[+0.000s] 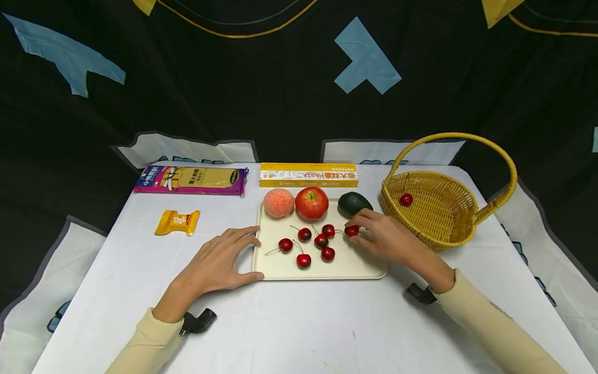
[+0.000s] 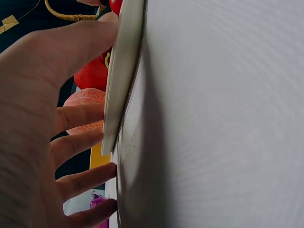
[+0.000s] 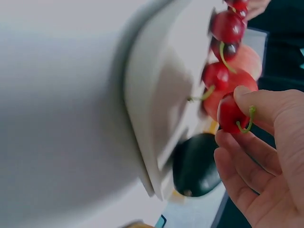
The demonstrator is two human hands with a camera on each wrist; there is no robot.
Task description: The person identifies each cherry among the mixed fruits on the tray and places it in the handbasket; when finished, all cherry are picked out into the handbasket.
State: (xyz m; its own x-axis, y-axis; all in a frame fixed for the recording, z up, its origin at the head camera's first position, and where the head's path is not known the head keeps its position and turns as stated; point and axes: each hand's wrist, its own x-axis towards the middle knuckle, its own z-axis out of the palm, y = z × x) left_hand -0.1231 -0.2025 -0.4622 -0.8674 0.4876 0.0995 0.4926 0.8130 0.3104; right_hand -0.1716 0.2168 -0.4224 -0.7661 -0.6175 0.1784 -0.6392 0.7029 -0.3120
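Observation:
My right hand [image 1: 385, 236] pinches a dark red cherry [image 3: 231, 113] between thumb and fingertips over the right part of the cream tray [image 1: 280, 271]; its green stem hangs free in the right wrist view. Several other cherries [image 1: 303, 261], some with stems, lie in the middle of the tray. My left hand [image 1: 221, 259] rests at the tray's left edge with fingers spread, the thumb lying on the rim in the left wrist view. Along the tray's back sit a pinkish-orange peach [image 1: 279, 202], a red apple [image 1: 311, 203] and a dark green avocado [image 1: 353, 204], close to the right hand.
A yellow wicker basket [image 1: 432, 228] with a tall handle stands to the right, one cherry [image 1: 406, 199] inside. Behind the tray lies a yellow pasta box [image 1: 308, 175]. To the left are a purple noodle packet [image 1: 191, 180] and a small orange-yellow wrapped snack [image 1: 177, 223].

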